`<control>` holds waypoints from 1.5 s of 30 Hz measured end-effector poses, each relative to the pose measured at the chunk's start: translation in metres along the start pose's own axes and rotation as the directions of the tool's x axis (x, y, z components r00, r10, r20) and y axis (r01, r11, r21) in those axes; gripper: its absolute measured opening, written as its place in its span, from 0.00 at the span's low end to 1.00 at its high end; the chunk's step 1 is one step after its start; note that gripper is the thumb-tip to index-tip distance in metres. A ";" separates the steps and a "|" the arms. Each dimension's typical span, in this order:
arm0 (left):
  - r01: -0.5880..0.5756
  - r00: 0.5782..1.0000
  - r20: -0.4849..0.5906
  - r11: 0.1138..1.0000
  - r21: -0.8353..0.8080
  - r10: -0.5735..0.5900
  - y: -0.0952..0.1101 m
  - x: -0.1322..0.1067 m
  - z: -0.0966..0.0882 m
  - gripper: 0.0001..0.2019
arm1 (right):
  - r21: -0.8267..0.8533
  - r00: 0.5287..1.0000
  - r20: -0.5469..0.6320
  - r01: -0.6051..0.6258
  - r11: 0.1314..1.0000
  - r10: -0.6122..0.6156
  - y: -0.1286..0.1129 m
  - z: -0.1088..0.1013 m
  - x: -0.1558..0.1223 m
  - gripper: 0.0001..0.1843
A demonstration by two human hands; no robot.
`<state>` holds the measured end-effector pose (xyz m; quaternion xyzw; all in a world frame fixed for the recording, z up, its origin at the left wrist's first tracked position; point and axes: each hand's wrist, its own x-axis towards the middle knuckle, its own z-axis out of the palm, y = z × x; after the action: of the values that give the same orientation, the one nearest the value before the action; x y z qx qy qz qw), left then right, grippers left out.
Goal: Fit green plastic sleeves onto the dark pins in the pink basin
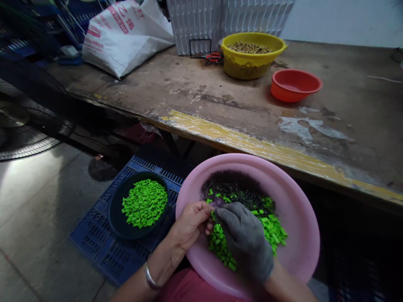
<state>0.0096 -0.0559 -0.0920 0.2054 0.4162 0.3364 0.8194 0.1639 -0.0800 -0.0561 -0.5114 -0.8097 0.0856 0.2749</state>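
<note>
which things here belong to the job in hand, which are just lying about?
In hand: left hand, gloved right hand, pink basin, its green pieces and dark pieces, dark bowl of green pieces on the blue crate.
Lying about: yellow bowl, red bowl, red scissors, white sack, fan.

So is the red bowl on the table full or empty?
Empty. The red bowl shows only its smooth red inside, while the yellow bowl beside it holds brownish bits.

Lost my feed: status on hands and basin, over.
Left hand bare, right hand gloved, fingertips together over pink basin; hold unclear. Green pieces and dark pieces inside, partly mixed. Nothing blocking.
</note>
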 end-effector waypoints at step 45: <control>-0.190 0.981 -0.021 0.979 0.071 0.192 -0.011 -0.013 0.004 0.08 | 0.097 0.999 -0.007 -0.040 0.995 0.041 0.011 0.005 -0.001 0.11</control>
<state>0.0115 -0.0731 -0.0894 0.2675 0.4171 0.4017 0.7701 0.1702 -0.0751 -0.0650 -0.5143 -0.7927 0.1277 0.3013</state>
